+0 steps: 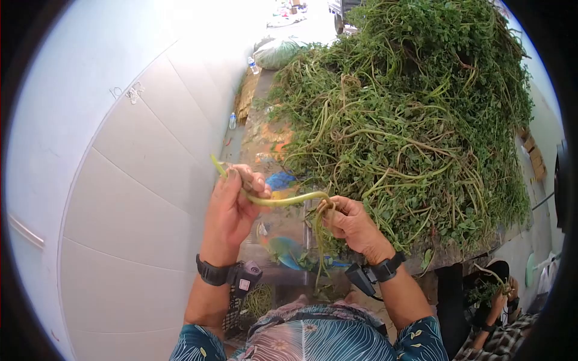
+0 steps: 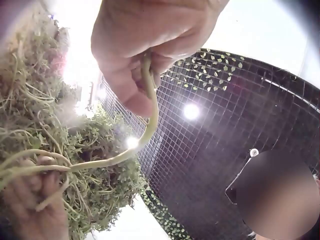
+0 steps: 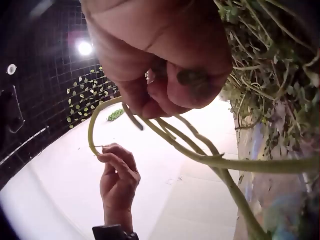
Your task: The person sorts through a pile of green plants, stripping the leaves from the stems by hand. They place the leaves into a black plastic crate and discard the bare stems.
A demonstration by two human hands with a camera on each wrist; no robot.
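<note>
A long, smooth, leafless stem (image 1: 283, 199), pale yellow-green and bent in a shallow arc, is stretched between the two hands above the near end of the bench (image 1: 268, 141), just left of the big heap of leafy greens (image 1: 409, 120). The left hand (image 1: 232, 207) has its fingers (image 1: 251, 180) curled round the stem's left end, and the right hand (image 1: 355, 225) pinches the right end in closed fingers (image 1: 338, 207) together with thinner stems (image 1: 319, 246) that hang down. A small bottle (image 1: 232, 121) stands far along the bench's left side, its label too small to read.
</note>
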